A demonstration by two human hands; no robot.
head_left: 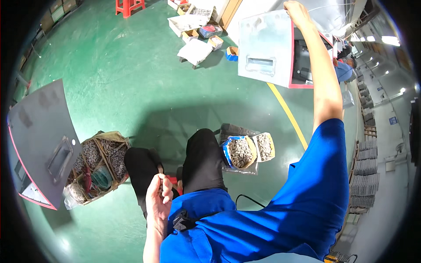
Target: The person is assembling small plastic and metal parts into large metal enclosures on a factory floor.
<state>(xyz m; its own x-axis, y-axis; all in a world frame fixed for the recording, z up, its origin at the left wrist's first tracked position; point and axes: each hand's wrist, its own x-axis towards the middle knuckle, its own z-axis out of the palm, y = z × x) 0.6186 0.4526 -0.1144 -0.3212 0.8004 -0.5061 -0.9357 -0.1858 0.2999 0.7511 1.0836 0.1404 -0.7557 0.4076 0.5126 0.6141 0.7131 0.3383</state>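
My left hand point(159, 193) is held palm up above my lap, its fingers curled around a small cluster of metal parts point(161, 189), too small to make out exactly. My right arm reaches far forward and to the right. At its end my right hand point(298, 13) is closed, fingertips bent down at the top edge of a pale grey sheet-metal box point(262, 48). What those fingers pinch, if anything, cannot be made out. The box has red edges, a slot in its front panel and an open dark side partly behind my forearm.
Beside my right knee stand two open boxes point(240, 152) of small metal parts. A divided carton point(105, 153) of similar parts sits at left, partly behind a dark slotted metal panel point(44, 131). A red stool point(130, 6) and several small boxes point(190, 35) are farther off.
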